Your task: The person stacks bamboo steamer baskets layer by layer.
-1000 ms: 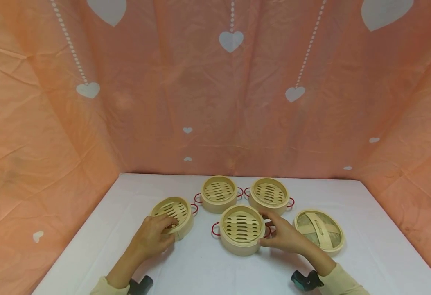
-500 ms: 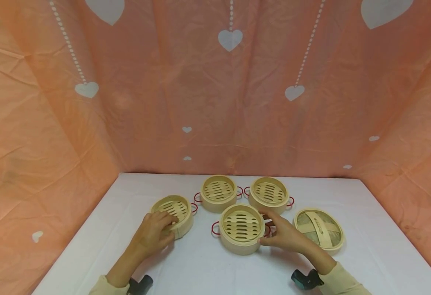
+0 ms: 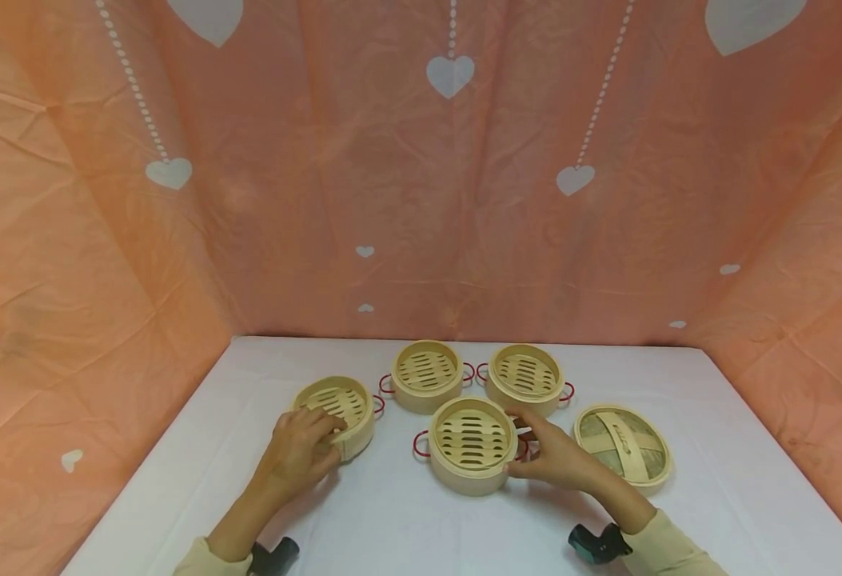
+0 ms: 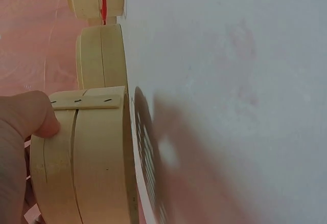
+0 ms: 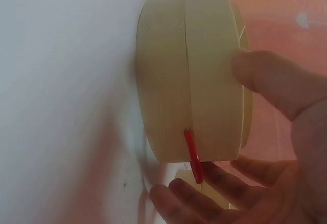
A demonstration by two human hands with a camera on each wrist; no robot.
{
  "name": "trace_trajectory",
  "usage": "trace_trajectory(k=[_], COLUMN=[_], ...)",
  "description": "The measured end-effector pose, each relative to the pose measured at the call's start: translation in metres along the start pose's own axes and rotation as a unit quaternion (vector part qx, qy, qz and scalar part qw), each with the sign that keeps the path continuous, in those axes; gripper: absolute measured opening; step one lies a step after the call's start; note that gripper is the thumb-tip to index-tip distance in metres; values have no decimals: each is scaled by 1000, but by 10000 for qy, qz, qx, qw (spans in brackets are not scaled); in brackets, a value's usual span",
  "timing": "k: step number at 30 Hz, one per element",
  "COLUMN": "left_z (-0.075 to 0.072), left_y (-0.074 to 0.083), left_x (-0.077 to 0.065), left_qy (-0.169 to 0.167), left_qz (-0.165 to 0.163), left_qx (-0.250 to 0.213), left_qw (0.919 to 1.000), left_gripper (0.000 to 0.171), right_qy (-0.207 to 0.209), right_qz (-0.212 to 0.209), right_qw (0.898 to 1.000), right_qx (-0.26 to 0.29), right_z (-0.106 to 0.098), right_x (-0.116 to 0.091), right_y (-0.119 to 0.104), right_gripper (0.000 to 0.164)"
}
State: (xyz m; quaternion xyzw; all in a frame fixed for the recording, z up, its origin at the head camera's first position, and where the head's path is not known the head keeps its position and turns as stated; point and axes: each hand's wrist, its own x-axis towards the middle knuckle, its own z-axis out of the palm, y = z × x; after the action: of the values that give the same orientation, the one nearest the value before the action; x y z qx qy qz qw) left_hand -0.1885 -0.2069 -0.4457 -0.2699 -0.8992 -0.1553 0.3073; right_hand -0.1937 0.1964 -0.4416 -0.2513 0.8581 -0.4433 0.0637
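Note:
On the left, a round bamboo steamer basket (image 3: 340, 400) with a slatted bottom is gripped at its near rim by my left hand (image 3: 298, 450). The left wrist view shows the thumb (image 4: 43, 119) on its stapled wall (image 4: 102, 152), and a slotted shadow on the cloth suggests its underside is slightly raised. My right hand (image 3: 553, 454) holds the right side of the front steamer basket (image 3: 471, 438). In the right wrist view, that thumb (image 5: 260, 73) presses near the rim, while the other fingers (image 5: 225, 188) lie around the side by the red handle (image 5: 193, 155).
Two more steamer baskets, one back centre (image 3: 426, 400) and one back right (image 3: 524, 374), stand behind the front one. A woven steamer lid (image 3: 625, 448) lies at the right. White cloth covers the table (image 3: 392, 528); an orange heart-print curtain (image 3: 456, 200) surrounds it.
The left hand has shifted the left steamer basket slightly up and to the left in the head view. My right hand and the front steamer basket have stayed almost still.

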Motion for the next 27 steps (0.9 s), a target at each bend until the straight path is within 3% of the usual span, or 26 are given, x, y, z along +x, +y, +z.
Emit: trace_trajectory(k=[11,21,27], left_z=[-1,-2,-3], left_y=[0,2,6], left_x=[2,3,7], left_qy=[104,113,248], left_qz=[10,-95,12], left_qx=[-122,-110,-254], left_qw=[9999,9998,9994], left_gripper=[27,27,29], right_qy=[-9,11,26], right_qz=[-25,-26,3], right_qw=[9998,10000,10000], right_qx=[209,44,52], right_z=[-1,1,1], right_x=[-1,1,0], right_y=[-5,-2,-1], right_gripper=[82,80,80])
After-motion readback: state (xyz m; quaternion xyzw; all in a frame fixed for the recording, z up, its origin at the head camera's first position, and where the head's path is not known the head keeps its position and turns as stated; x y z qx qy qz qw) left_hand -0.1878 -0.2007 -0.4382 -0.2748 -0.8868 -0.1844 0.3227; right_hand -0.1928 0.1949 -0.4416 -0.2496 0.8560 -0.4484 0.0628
